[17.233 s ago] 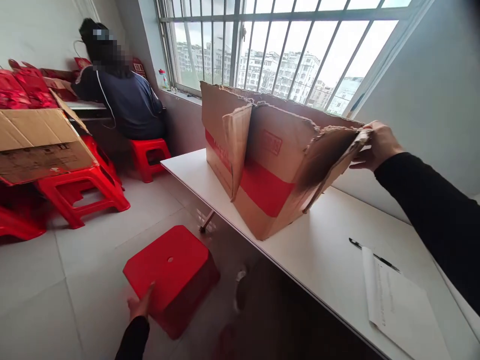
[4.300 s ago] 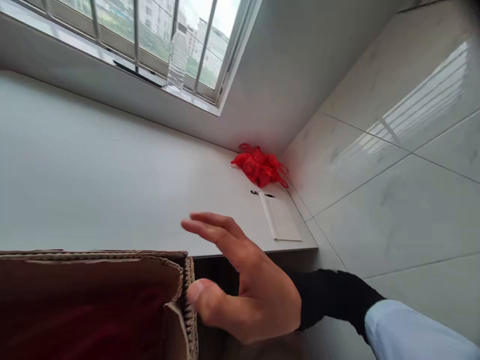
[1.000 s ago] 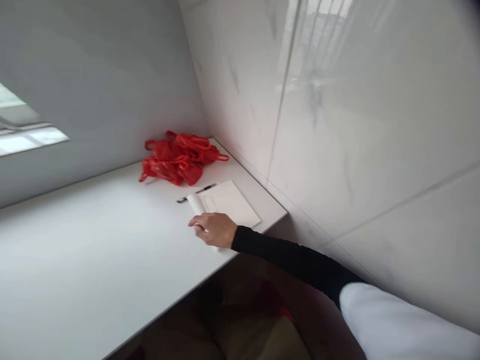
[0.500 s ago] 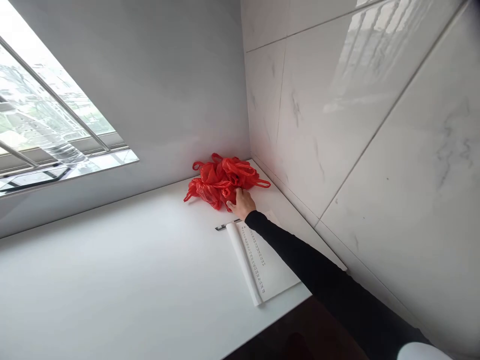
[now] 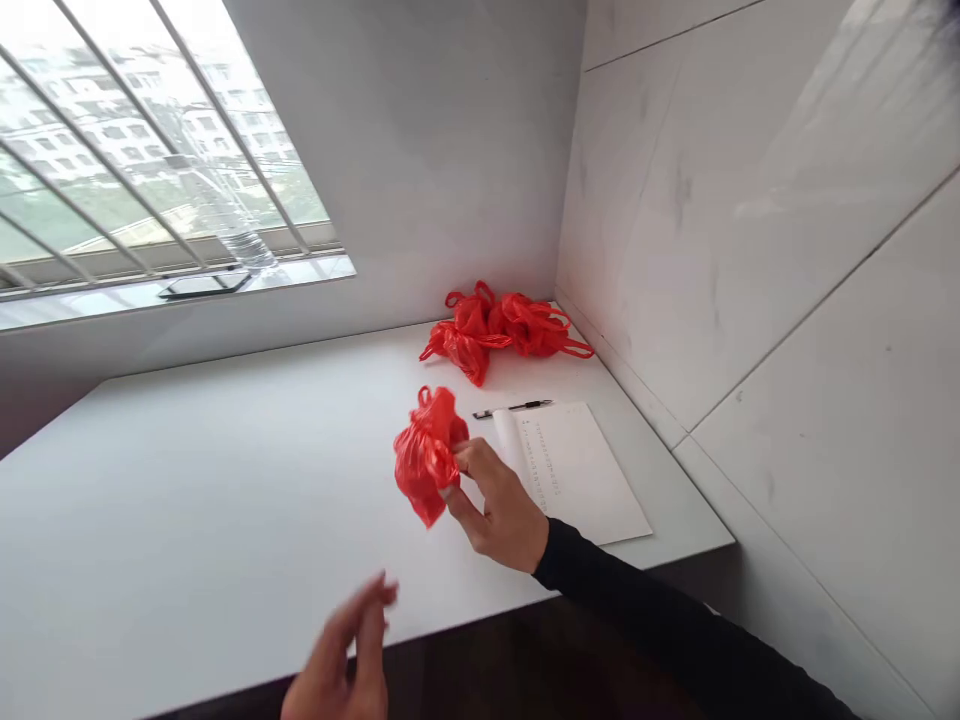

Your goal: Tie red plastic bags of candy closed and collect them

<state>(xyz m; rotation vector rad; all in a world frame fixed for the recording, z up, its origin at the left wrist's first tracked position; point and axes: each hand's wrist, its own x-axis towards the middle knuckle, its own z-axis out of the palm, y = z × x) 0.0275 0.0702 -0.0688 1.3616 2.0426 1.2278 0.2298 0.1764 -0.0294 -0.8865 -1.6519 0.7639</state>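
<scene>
White counter (image 5: 225, 500) runs to a tiled corner, where a heap of red bags (image 5: 506, 325) lies well apart from the single crumpled red bag (image 5: 426, 455) held above the counter near the paper sheet (image 5: 581, 470) and pen (image 5: 514, 407). Step in hand reads as opening one bag out: right hand (image 5: 499, 505) fingers pinch its edge, left hand (image 5: 341, 660) rises loose and spread, so next it likely needs a second grip. Left hand blurred and cut off below; sheet print unreadable.

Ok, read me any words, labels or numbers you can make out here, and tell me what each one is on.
Nothing here can be read.
Sheet of paper: columns of small print near its left edge, too small and blurred to read.
Pen: no legible marking.
Red plastic bag in the right hand: no print visible.
Pile of red bags in the corner: no print visible.
Clear bottle on the window sill: no readable label.
</scene>
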